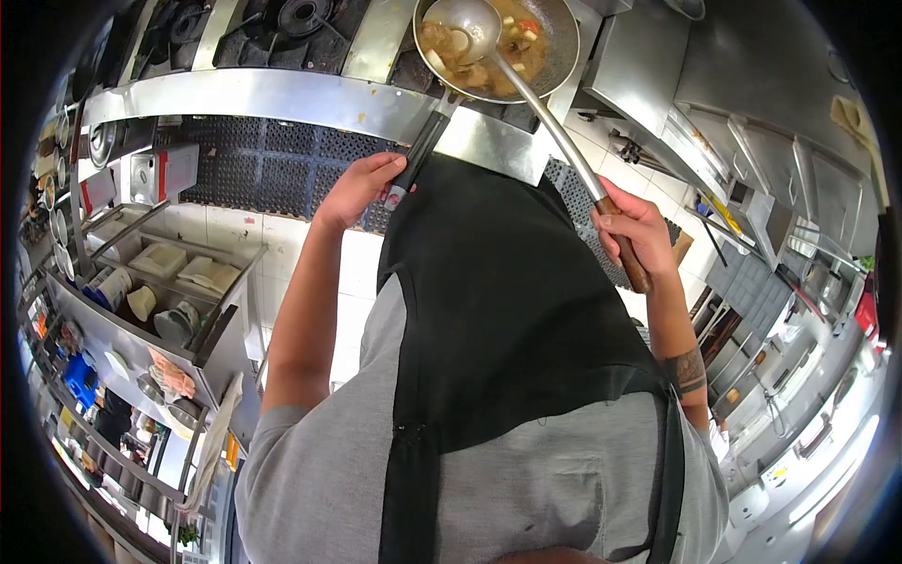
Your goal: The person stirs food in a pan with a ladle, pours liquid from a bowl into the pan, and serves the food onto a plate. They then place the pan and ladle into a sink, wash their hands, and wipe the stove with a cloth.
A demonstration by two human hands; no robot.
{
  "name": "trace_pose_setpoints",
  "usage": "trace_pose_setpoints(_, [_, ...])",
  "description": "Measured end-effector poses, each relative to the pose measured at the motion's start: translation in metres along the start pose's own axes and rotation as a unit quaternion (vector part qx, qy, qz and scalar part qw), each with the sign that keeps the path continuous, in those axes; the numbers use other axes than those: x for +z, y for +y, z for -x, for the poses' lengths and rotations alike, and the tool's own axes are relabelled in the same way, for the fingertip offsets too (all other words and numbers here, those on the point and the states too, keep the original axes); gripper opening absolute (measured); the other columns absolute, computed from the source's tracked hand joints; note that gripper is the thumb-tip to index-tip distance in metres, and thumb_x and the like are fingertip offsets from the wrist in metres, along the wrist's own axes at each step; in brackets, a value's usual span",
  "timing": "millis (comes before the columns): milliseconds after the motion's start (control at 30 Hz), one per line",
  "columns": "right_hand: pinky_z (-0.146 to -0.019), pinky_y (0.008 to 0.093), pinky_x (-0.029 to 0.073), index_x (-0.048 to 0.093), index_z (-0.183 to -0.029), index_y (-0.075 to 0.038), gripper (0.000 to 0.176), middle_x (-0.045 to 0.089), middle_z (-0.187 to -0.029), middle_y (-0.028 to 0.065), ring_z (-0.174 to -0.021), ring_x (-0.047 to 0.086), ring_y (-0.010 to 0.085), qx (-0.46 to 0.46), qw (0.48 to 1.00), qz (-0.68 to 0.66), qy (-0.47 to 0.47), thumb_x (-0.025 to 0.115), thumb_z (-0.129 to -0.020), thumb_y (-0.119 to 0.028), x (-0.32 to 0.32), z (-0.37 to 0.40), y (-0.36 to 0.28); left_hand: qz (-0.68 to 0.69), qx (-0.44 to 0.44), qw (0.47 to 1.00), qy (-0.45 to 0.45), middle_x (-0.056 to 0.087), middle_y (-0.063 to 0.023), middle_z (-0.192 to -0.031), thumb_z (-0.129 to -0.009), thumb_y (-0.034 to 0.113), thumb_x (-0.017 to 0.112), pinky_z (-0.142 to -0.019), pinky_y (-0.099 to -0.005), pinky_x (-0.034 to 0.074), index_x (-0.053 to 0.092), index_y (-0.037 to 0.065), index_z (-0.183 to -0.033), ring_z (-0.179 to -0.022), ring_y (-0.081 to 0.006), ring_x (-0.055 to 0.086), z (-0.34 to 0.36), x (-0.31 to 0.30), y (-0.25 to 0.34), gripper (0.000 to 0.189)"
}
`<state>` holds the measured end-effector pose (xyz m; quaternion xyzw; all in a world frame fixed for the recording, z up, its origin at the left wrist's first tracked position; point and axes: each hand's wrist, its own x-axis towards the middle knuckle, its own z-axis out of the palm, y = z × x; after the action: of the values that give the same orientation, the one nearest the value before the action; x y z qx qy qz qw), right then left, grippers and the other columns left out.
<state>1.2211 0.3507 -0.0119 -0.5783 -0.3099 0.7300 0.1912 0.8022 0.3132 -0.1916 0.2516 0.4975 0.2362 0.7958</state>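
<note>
At the top of the head view a frying pan sits over the stove, holding brown broth with pale and reddish chunks. My left hand is closed at the end of the pan's dark handle; some of its fingers are hidden. Wrapped round the ladle's brown wooden grip, my right hand keeps the tool slanting up to the pan. The bowl of the ladle rests in the broth, with some liquid and a pale piece in it.
Gas burners lie left of the pan, behind a steel front ledge. A steel counter stands to the right. On the left, a steel unit holds several containers. Black rubber matting covers part of the floor.
</note>
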Motion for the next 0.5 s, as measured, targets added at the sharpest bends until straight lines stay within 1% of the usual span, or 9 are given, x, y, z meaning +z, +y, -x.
trace_pose_setpoints(67, [-0.045, 0.026, 0.045, 0.05, -0.154, -0.003, 0.066, 0.065, -0.088, 0.0077, -0.056, 0.055, 0.0105, 0.02, 0.997, -0.064, -0.021, 0.068, -0.091, 0.002, -0.004, 0.01, 0.002, 0.016, -0.003, 1.0, 0.003, 0.074, -0.0016, -0.101, -0.112, 0.032, 0.051, -0.074, -0.0249, 0.047, 0.067, 0.004, -0.128, -0.088, -0.0081, 0.065, 0.0, 0.001, -0.001, 0.037])
trace_pose_setpoints(100, [-0.045, 0.026, 0.045, 0.05, -0.154, -0.003, 0.066, 0.065, -0.088, 0.0077, -0.056, 0.055, 0.0105, 0.021, 0.998, -0.063, -0.021, 0.068, -0.091, 0.002, -0.002, 0.016, 0.0, 0.017, -0.002, 1.0, 0.004, 0.074, -0.0016, -0.101, -0.112, 0.032, 0.051, -0.074, -0.0249, 0.047, 0.067, 0.004, -0.128, -0.088, -0.0081, 0.065, 0.0, 0.0, -0.001, 0.037])
trace_pose_setpoints(200, [-0.047, 0.0264, 0.046, 0.052, -0.153, -0.003, 0.066, 0.064, -0.087, 0.0071, -0.057, 0.055, 0.0104, 0.017, 0.998, -0.05, 0.026, 0.068, -0.089, 0.004, -0.001, 0.032, -0.003, 0.028, -0.007, 1.0, 0.0, 0.074, -0.002, -0.101, -0.112, 0.032, 0.051, -0.074, -0.0252, 0.048, 0.066, 0.003, -0.129, -0.089, -0.0084, 0.066, -0.001, 0.0, -0.002, 0.037])
trace_pose_setpoints(267, [-0.052, 0.0263, 0.047, 0.052, -0.154, -0.007, 0.066, 0.063, -0.088, 0.0044, -0.059, 0.056, 0.0106, -0.017, 0.996, 0.065, 0.055, 0.067, -0.091, 0.003, -0.01, 0.038, 0.002, 0.03, -0.007, 1.0, -0.005, 0.074, -0.002, -0.101, -0.112, 0.031, 0.051, -0.074, -0.0255, 0.048, 0.066, 0.002, -0.129, -0.089, -0.0086, 0.066, -0.001, 0.0, 0.0, 0.036])
trace_pose_setpoints(300, [-0.052, 0.0263, 0.047, 0.052, -0.154, -0.007, 0.066, 0.063, -0.088, 0.0044, -0.059, 0.056, 0.0106, -0.018, 0.996, 0.064, 0.058, 0.067, -0.091, 0.003, -0.013, 0.039, 0.004, 0.029, -0.007, 1.0, -0.007, 0.074, -0.002, -0.101, -0.112, 0.031, 0.051, -0.074, -0.0255, 0.048, 0.066, 0.002, -0.129, -0.089, -0.0086, 0.066, -0.001, 0.0, 0.0, 0.036])
trace_pose_setpoints(367, [-0.062, 0.0273, 0.05, 0.052, -0.155, -0.013, 0.066, 0.063, -0.089, 0.0014, -0.067, 0.059, 0.0098, -0.073, 0.94, 0.299, 0.143, 0.067, -0.092, 0.0, -0.017, 0.039, 0.008, 0.023, -0.008, 1.0, -0.008, 0.073, -0.0017, -0.1, -0.112, 0.031, 0.05, -0.074, -0.0257, 0.048, 0.066, 0.002, -0.129, -0.089, -0.0085, 0.066, -0.001, 0.0, 0.002, 0.036])
trace_pose_setpoints(400, [-0.07, 0.0318, 0.052, 0.052, -0.155, -0.016, 0.065, 0.064, -0.088, 0.005, -0.073, 0.063, 0.0161, -0.149, 0.857, 0.465, 0.164, 0.067, -0.092, -0.004, -0.018, 0.036, 0.004, 0.021, -0.007, 1.0, -0.01, 0.073, -0.0017, -0.1, -0.112, 0.031, 0.05, -0.074, -0.0257, 0.048, 0.066, 0.002, -0.129, -0.089, -0.0085, 0.066, -0.002, 0.0, 0.002, 0.036])
trace_pose_setpoints(433, [-0.07, 0.0318, 0.052, 0.052, -0.155, -0.016, 0.065, 0.064, -0.088, 0.005, -0.073, 0.063, 0.0161, -0.15, 0.856, 0.465, 0.167, 0.067, -0.092, -0.004, -0.016, 0.034, 0.001, 0.029, -0.006, 0.999, -0.015, 0.073, -0.0019, -0.1, -0.112, 0.031, 0.05, -0.074, -0.0258, 0.048, 0.066, 0.002, -0.128, -0.089, -0.0084, 0.066, -0.003, -0.001, 0.001, 0.036])
trace_pose_setpoints(500, [-0.075, 0.0373, 0.053, 0.053, -0.153, -0.013, 0.066, 0.063, -0.087, 0.0128, -0.076, 0.064, 0.0255, -0.155, 0.782, 0.565, 0.213, 0.068, -0.09, -0.006, -0.01, 0.027, -0.006, 0.034, -0.004, 0.999, -0.02, 0.073, -0.002, -0.099, -0.112, 0.031, 0.05, -0.074, -0.0258, 0.048, 0.066, 0.002, -0.126, -0.089, -0.0083, 0.065, -0.004, -0.001, 0.001, 0.036])
